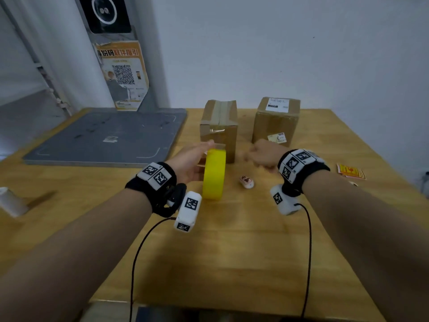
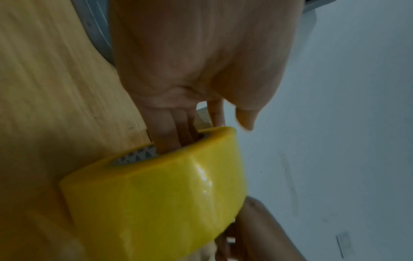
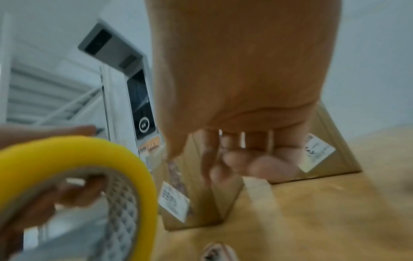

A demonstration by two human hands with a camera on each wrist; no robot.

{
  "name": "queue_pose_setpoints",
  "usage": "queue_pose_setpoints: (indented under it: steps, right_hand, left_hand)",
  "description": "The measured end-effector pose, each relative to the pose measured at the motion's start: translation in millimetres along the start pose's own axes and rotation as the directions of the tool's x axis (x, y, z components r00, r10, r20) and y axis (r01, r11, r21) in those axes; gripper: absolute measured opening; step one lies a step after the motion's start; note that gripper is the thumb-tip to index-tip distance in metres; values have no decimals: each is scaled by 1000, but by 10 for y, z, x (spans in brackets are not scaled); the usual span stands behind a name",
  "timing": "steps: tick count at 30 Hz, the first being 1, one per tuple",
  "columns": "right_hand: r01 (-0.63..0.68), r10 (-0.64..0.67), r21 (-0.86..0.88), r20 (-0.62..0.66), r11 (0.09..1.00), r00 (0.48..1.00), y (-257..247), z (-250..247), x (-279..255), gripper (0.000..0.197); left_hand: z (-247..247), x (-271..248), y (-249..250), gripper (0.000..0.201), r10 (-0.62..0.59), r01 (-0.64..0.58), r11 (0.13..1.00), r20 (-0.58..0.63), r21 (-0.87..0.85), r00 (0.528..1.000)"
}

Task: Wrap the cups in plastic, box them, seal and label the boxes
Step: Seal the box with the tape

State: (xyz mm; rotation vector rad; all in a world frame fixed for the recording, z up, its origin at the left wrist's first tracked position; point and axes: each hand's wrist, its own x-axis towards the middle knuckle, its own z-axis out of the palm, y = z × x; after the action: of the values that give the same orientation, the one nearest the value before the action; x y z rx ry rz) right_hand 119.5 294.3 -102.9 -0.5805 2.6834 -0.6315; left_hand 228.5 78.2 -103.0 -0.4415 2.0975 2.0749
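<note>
My left hand [image 1: 192, 161] grips a yellow roll of tape [image 1: 214, 173] held on edge just above the table, with fingers [image 2: 176, 130] hooked through its core. The roll [image 2: 156, 203] fills the lower left wrist view. Behind it stands a brown box [image 1: 219, 126] taped along its top. A second brown box [image 1: 276, 119] with a white label on top stands to its right. My right hand [image 1: 262, 154] hovers between the boxes with fingers [image 3: 241, 164] curled; nothing shows in it. A small white cup with red marks [image 1: 246, 181] lies on the table under that hand.
A grey flat pad [image 1: 109, 135] covers the table's back left. Red stickers [image 1: 350, 170] lie near the right edge, and a white roll [image 1: 11, 203] sits at the far left. A kiosk with an orange poster [image 1: 124, 75] stands behind the wooden table [image 1: 232, 263].
</note>
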Motion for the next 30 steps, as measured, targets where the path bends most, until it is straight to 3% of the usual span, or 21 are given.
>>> queue_pose_setpoints:
  steps: [3, 5, 8, 13, 24, 30]
  right_hand:
    - [198, -155, 376, -142, 905, 978, -211, 20, -125, 49]
    - [265, -225, 451, -143, 852, 964, -335, 76, -192, 36]
    - [318, -243, 451, -216, 834, 946, -394, 189, -212, 14]
    - [389, -233, 480, -352, 787, 906, -303, 326, -185, 8]
    - [450, -280, 359, -434, 818, 856, -462, 374, -185, 45]
    - [461, -335, 399, -347, 792, 876, -461, 339, -264, 19]
  left_hand:
    - [75, -106, -29, 48, 19, -17, 999, 58, -39, 998]
    - [127, -138, -58, 45, 50, -48, 998, 72, -28, 996]
    - [191, -164, -94, 35, 96, -95, 995, 51, -8, 994]
    - [183, -199, -121, 25, 108, -108, 994, 4, -8, 994]
    - [198, -231, -101, 35, 41, -41, 999, -39, 3, 998]
    - [201, -198, -92, 36, 1, -1, 1000, -106, -5, 994]
